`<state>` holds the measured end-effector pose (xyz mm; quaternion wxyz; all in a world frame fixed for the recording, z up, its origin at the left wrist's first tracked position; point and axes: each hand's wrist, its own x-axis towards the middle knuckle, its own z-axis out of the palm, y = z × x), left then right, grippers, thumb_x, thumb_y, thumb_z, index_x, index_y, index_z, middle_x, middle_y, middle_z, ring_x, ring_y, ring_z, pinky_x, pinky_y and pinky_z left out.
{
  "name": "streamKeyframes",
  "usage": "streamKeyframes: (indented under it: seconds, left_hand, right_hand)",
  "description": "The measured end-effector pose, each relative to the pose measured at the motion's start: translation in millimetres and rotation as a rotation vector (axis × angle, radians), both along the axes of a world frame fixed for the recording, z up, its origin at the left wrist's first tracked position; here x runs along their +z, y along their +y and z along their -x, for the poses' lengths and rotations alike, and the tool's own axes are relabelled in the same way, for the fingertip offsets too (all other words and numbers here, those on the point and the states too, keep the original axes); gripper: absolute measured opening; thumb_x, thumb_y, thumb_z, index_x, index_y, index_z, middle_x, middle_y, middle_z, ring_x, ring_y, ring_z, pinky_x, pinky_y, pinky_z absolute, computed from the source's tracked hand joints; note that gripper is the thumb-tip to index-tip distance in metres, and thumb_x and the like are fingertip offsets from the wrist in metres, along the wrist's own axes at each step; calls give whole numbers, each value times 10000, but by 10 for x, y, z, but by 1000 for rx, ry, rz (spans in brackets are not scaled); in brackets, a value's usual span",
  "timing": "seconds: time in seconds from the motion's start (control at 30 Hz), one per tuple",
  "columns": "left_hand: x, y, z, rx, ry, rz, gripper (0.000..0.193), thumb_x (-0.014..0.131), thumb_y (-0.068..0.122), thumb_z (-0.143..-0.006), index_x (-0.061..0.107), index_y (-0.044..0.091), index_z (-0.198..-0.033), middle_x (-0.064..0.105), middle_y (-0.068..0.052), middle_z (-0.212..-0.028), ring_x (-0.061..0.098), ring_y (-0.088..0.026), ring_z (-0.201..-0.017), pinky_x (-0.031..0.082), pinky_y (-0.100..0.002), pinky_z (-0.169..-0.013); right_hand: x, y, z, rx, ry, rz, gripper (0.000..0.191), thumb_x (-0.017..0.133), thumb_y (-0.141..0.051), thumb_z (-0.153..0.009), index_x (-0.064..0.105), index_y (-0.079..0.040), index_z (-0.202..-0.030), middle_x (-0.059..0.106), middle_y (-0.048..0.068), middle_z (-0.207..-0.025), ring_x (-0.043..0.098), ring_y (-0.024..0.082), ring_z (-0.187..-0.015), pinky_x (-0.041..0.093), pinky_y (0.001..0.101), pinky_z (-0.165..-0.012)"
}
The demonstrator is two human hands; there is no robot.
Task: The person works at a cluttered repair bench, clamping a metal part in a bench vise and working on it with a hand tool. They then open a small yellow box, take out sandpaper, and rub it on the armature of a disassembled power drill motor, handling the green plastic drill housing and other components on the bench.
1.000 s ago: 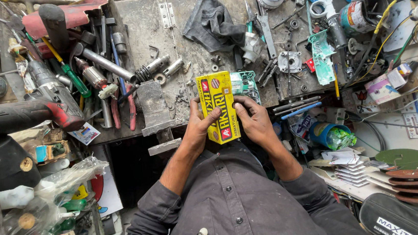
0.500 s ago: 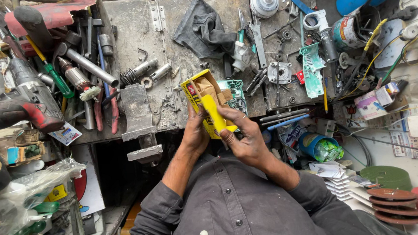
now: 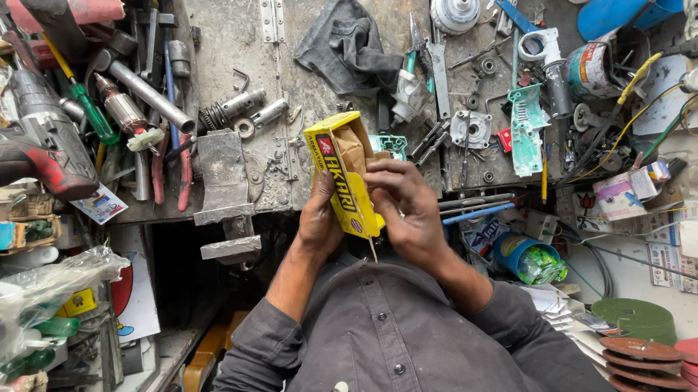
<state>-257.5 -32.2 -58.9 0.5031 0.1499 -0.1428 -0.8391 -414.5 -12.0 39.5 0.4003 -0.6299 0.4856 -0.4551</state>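
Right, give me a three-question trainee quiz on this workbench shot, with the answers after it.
1. True or false: both hands are on the yellow box.
2. Multiple choice: the end of the box that points away from the person is A) sealed with tape, B) open, with a brown inner wrapper showing, C) crushed flat.
3. Short answer: what lies on the bench just above the box, dark and crumpled?

Key
1. True: the left hand holds it from one side and the right hand from the other, fingers at the open end.
2. B.
3. A dark grey cloth.
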Motion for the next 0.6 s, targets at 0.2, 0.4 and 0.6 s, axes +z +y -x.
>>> streamKeyframes:
  seconds: [0.2, 0.4, 0.6]
  left_hand:
    - [51, -13, 31, -60, -138, 109, 548, 512, 300, -1087, 329, 186, -1592, 544, -80, -1475, 583, -224, -1326, 508, -415, -1090]
    - [39, 57, -52, -87, -251, 121, 528, 473, 290, -1112, 284, 229, -1602, 534, -76, -1485, 570, -223, -1334, 512, -410, -1086]
    - [94, 149, -119, 199, -383, 80, 553, 465, 277, -1109, 262, 167, -1612, 527, -73, -1480, 543, -211, -1337, 462, -415, -1115]
  right_hand:
    - [-35, -151, 135, -77, 462, 12, 685, 755, -59, -805, 517, -2, -1445, 531, 149, -1147, 639, 282, -980, 560, 387, -769]
    - [-369, -171, 186, -86, 493, -119, 363, 727, -107, -916, 611, -77, -1259, 513, 80, -1096, 629, 211, -990, 554, 370, -781]
    - [-614, -77, 52, -7, -383, -96, 552, 768, -151, -920, 446, -110, -1366, 531, 78, -1302, 562, 187, -1228, 513, 364, -1020]
